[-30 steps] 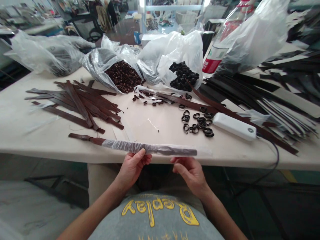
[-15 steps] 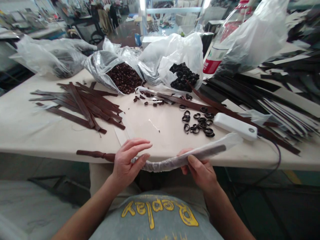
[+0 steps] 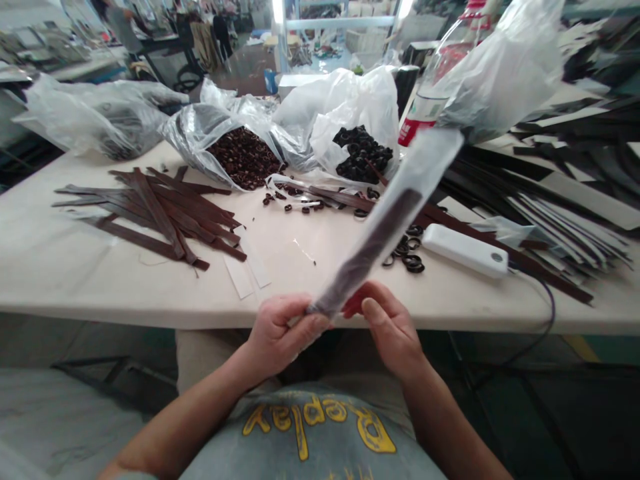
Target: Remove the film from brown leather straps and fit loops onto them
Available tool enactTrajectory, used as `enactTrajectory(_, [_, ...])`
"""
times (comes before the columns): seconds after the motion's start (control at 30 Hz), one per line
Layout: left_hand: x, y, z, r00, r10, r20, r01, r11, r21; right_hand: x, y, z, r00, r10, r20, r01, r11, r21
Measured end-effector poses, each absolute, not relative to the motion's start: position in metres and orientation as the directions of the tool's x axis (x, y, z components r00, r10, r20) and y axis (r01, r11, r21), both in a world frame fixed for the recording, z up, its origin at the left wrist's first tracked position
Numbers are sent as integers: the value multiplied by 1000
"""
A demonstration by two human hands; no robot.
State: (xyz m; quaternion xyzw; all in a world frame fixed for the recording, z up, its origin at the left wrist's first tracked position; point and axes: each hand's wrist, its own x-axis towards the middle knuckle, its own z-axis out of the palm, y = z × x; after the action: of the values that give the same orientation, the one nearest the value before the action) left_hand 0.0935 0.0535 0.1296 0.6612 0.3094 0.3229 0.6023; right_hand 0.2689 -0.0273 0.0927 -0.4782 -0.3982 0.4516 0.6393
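A dark brown strap in a clear plastic sleeve [image 3: 383, 227] slants up and to the right over the table, its open-looking upper end near the bottle. My left hand [image 3: 285, 330] is closed around its lower end at the table's front edge. Just right of that end is my right hand [image 3: 387, 323], fingers apart and somewhat curled, with nothing visible in it. Small black loops [image 3: 413, 260] lie behind the sleeve, partly hidden by it. Brown strips [image 3: 160, 207] are piled on the left of the table.
Plastic bags hold brown loops [image 3: 245, 158] and black loops [image 3: 363, 153]. A white device [image 3: 465, 250] with a cord lies at the right, near black strips [image 3: 540, 180]. Behind them stands a bottle [image 3: 425, 107]. Two white strips [image 3: 247, 267] lie near the front edge.
The sleeved strap has swung from nearly level to steeply raised. My left hand has closed on its lower end, and my right hand has let go and moved slightly left.
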Motion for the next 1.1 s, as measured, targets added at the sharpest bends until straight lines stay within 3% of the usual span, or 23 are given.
enactTrajectory(0.1, [102, 62, 132, 413, 911, -4, -218, 103, 971, 252, -17, 91, 42, 997, 59, -172, 66, -983])
enactTrajectory(0.23, [118, 74, 129, 280, 960, -30, -402, 145, 904, 227, -9, 84, -139, 988, 65, -182, 39, -983])
enactTrajectory(0.5, [117, 76, 121, 246, 967, -70, -445, 177, 878, 215, -12, 74, -46, 999, 16, -171, 8, -985])
enactTrajectory(0.63, [115, 79, 123, 237, 970, -53, -443, 157, 883, 226, -14, 78, 41, 999, 33, -26, 34, -999])
enactTrajectory(0.73, [115, 72, 118, 386, 916, -107, -337, 248, 908, 236, -14, 82, 52, 995, 83, 60, 80, -995])
enactTrajectory(0.83, [114, 62, 109, 602, 771, -208, -174, 380, 908, 242, -15, 80, 84, 990, 113, 74, 107, -992])
enactTrajectory(0.9, [113, 61, 105, 644, 729, -232, -153, 420, 895, 243, -18, 73, 82, 991, 110, 105, 101, -989])
enactTrajectory(1.03, [111, 77, 102, 455, 875, -167, -350, 348, 870, 243, -27, 55, 47, 998, 42, 176, 34, -984])
enactTrajectory(1.1, [111, 81, 100, 393, 901, -182, -355, 331, 874, 243, -29, 50, 49, 998, 27, 190, 18, -982])
